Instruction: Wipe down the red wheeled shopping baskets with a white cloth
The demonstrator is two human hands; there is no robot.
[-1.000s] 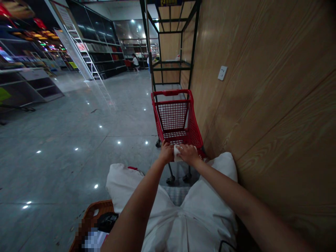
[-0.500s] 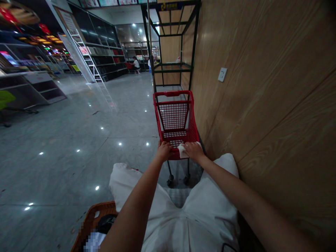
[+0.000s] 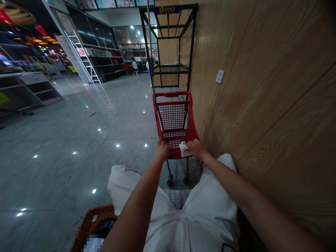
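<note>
We have a wood-grain wall (image 3: 267,91) beside and a rack (image 3: 171,72) beyond the red cart (image 3: 172,103); our left hand (image 3: 163,150) grips the cart's near rim (image 3: 175,154) with curled fingers, our right hand (image 3: 196,147) there closes its fingers on a white cloth (image 3: 184,150)

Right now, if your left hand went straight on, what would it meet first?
Beyond the near rim of the red shopping cart, the left hand would probably meet the cart's mesh panel, though depth is unclear.
</note>
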